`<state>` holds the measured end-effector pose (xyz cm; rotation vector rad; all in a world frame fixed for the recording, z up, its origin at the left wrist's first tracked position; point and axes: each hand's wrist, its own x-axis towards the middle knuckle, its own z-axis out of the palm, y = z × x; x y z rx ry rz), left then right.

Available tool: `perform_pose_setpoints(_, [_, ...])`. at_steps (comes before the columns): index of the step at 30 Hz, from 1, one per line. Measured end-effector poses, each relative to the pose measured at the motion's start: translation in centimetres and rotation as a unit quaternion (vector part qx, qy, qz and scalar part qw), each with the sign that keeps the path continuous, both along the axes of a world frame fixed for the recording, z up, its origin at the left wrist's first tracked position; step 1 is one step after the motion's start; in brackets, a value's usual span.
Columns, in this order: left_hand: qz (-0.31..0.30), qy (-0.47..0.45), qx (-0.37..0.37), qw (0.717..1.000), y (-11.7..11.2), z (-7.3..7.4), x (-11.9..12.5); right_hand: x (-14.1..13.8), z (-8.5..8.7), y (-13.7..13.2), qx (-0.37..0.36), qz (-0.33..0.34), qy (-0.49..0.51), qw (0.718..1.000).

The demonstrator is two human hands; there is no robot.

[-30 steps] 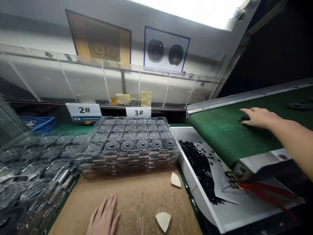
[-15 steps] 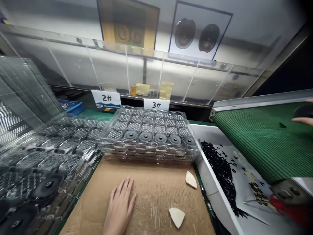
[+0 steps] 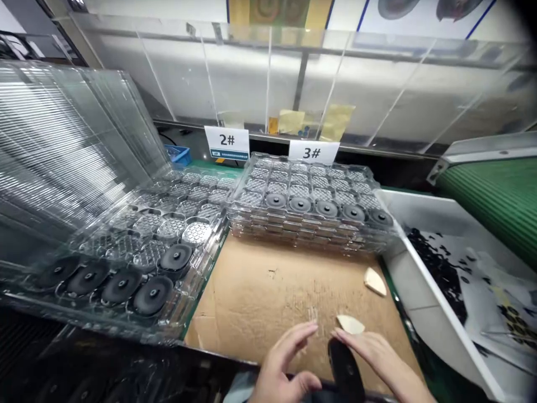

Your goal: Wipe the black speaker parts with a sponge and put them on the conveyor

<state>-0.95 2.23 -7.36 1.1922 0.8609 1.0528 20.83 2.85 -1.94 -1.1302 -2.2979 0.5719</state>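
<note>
Low in the view, my right hand [image 3: 380,355] grips a black disc [image 3: 347,369] by its upper edge; the disc is tilted nearly on edge. My left hand [image 3: 285,366] is open just left of it, thumb and fingers apart, not touching the disc. Both are over the near part of a brown cardboard sheet [image 3: 251,285]. Right behind my right fingers lies a pale wedge-shaped pad [image 3: 351,324], and a second pale pad [image 3: 375,281] rests farther right. Similar black discs with a central hub sit in the left clear tray [image 3: 126,246].
Stacked clear trays [image 3: 310,226], with a front row of black discs, stand behind the cardboard. A tall stack of clear plastic [image 3: 84,129] leans at left. On the right are a white bin [image 3: 444,324] of small black pieces and a green conveyor belt [image 3: 495,196]. Signs read 2# and 3#.
My right hand has come from over the conveyor to the cardboard with the black disc. My left hand has lifted off the cardboard and moved beside it. The view has swung left and down.
</note>
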Motion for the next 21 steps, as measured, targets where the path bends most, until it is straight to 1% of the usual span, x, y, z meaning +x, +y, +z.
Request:
perform_pose_setpoints(1, [-0.019, -0.056, -0.057, 0.997, -0.7, -0.1, -0.3, -0.9, -0.6, -0.5, -0.018, 0.009, 0.029, 0.999])
perform_pose_setpoints(3, [-0.054, -0.134, -0.159, 0.977, -1.8, -0.3, -1.1, -2.6, -1.2, -1.3, -0.040, 0.019, 0.083, 0.996])
perform_pose_setpoints(5, [-0.066, -0.181, -0.219, 0.956, -2.6, -0.4, -1.8, -4.3, -1.3, -1.9, -0.047, 0.001, 0.119, 0.992])
perform_pose_setpoints(6, [-0.058, -0.194, -0.239, 0.950, -2.9, -0.3, -2.0, -5.0, -1.2, -2.1, -0.046, -0.014, 0.128, 0.991])
perform_pose_setpoints(8, [-0.012, -0.195, -0.269, 0.943, -3.4, 0.2, -2.1, -6.2, -1.0, -2.4, -0.040, -0.035, 0.134, 0.990])
perform_pose_setpoints(10, [0.039, -0.179, -0.282, 0.942, -3.7, 1.0, -1.8, -7.1, -0.9, -2.5, -0.033, -0.039, 0.129, 0.990])
perform_pose_setpoints(12, [0.067, -0.167, -0.284, 0.942, -3.7, 1.9, -1.4, -7.5, -0.8, -2.7, -0.026, -0.043, 0.125, 0.991])
perform_pose_setpoints(15, [0.066, -0.163, -0.281, 0.943, -3.6, 3.0, -0.8, -7.4, -0.5, -3.1, -0.023, -0.044, 0.118, 0.992])
perform_pose_setpoints(17, [0.057, -0.172, -0.286, 0.941, -3.3, 3.6, -0.6, -6.5, -0.4, -3.1, -0.031, -0.045, 0.101, 0.993])
perform_pose_setpoints(18, [0.055, -0.180, -0.296, 0.936, -3.2, 4.0, -0.5, -5.8, -0.6, -3.0, -0.040, -0.068, 0.085, 0.993])
perform_pose_setpoints(19, [0.055, -0.192, -0.308, 0.930, -3.1, 4.3, -0.5, -4.8, -0.9, -2.8, -0.053, -0.109, 0.067, 0.990])
perform_pose_setpoints(21, [0.053, -0.219, -0.330, 0.916, -2.7, 5.0, -0.5, -2.6, -2.2, -1.9, -0.082, -0.221, 0.031, 0.971])
